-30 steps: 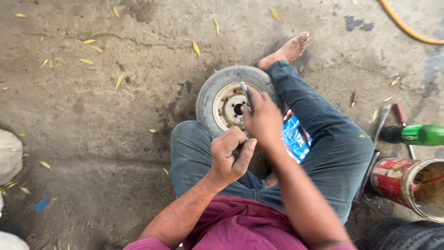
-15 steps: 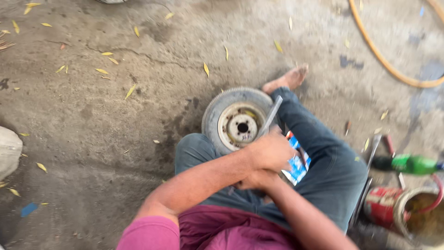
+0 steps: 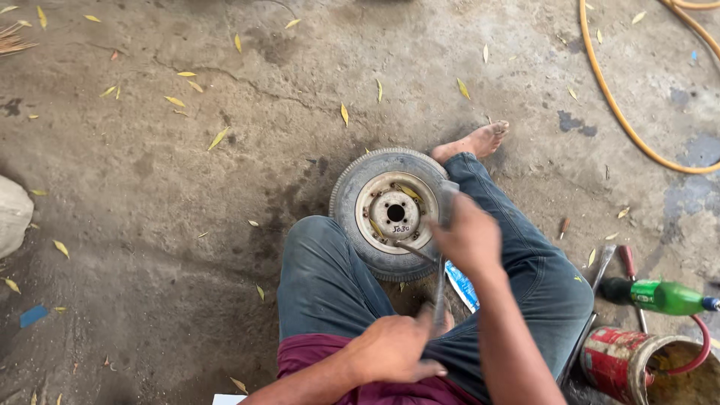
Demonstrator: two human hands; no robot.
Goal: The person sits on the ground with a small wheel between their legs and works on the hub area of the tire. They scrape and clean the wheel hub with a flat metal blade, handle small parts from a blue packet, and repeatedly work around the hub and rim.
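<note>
Wheel (image 3: 390, 214): a small tyre on a pale steel rim, lying flat on the concrete between the person's knees, hub hole up and bolt holes round it.
Right hand (image 3: 469, 238): over the right edge of the wheel, fingers curled shut round the top of a flat bar; its back faces the camera, so the fingertips are hidden.
Bar (image 3: 448, 199): grey metal, upright at the right side of the rim, its lower end out of sight behind the hand.
Left hand (image 3: 394, 349): nearer, just this side of the wheel, closed in a fist round the near end of a rod.
Rod (image 3: 439, 289): thin steel, running from the fist away toward the wheel; a second thin piece slants from it onto the rim's near edge. Whether the two are one tool I cannot tell.
Legs (image 3: 330, 285): in blue jeans, bent either side of the wheel, a bare foot (image 3: 480, 140) on the floor just beyond it.
Can (image 3: 645, 364): rusty red, open, near right, beside the right knee.
Bottle (image 3: 660, 295): green, lying on its side just beyond the can.
Hose (image 3: 626, 120): orange, curving across the far right floor.
Floor (image 3: 150, 210): stained concrete, yellow leaves scattered about.
</note>
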